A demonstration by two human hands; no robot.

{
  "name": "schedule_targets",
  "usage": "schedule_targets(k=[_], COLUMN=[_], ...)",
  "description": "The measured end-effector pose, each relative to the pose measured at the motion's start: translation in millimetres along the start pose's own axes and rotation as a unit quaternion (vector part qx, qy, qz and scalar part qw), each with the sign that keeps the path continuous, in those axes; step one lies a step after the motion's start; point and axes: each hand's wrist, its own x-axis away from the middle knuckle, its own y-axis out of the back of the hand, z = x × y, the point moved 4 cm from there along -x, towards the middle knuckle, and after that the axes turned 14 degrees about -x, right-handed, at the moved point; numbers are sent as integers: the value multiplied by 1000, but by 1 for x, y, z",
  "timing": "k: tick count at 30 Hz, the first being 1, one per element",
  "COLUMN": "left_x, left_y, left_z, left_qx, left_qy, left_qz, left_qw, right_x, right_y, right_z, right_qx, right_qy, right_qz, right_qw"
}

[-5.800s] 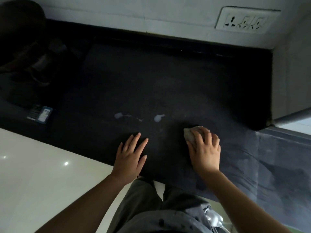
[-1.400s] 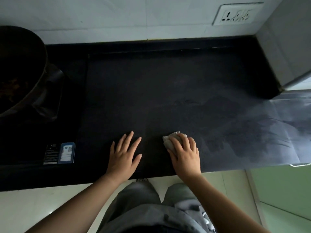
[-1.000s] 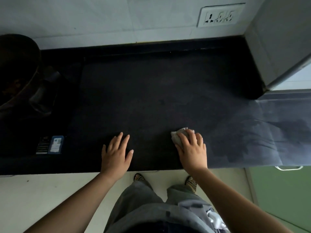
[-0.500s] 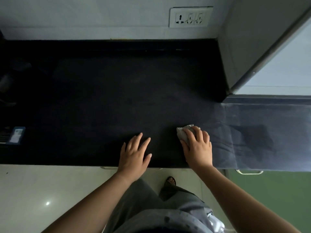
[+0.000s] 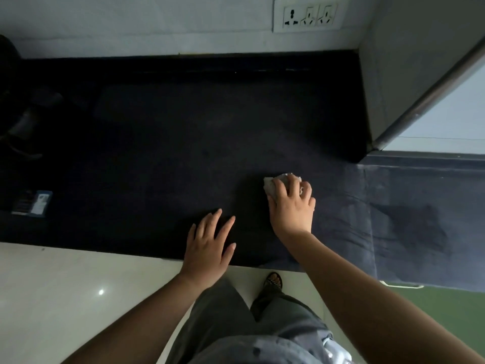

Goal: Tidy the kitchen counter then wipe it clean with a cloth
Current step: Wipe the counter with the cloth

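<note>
A black kitchen counter (image 5: 183, 143) runs across the head view. My right hand (image 5: 292, 206) grips a small crumpled grey cloth (image 5: 273, 183) and presses it onto the counter right of centre; most of the cloth is hidden under the fingers. My left hand (image 5: 210, 243) lies flat on the counter near its front edge, fingers spread, holding nothing. Damp streaks (image 5: 409, 222) mark the lighter stretch of counter to the right.
A dark stove with a label sticker (image 5: 32, 202) sits at the far left. A wall socket plate (image 5: 309, 14) is on the back wall. A grey wall corner with a metal edge (image 5: 430, 93) bounds the right. Pale floor and my sandalled foot (image 5: 273, 279) lie below.
The view has shifted right along the counter, so the pan at the left has left the frame. My right hand has slid the cloth slightly away from the front edge; my left hand stays flat.
</note>
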Motion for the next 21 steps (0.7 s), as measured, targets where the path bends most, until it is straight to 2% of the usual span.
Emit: schedule_targets(k=[6,10,16,17,21], left_x=[1,0,-12,-17,-33], left_y=[3,2,16,19,25], left_z=[2,3,21,30,87], left_qx=[13,8,35,41,53], left_qy=[-2,-3,-38,-39,-2], left_qz=[-1,-2,-24,-31,-52], left_qw=[1000,1000,998,998,997], right_x=[45,30,-6,-3,27], right_y=[-3,5,-7,-13,-37], right_z=[-7,-16,21,30,57], right_qx=[19,8,-47,-44,-36], right_qy=[139,104,-81,-81,43], right_qz=[19,10,-39,-29,64], right_qw=[990,995,995,995,996])
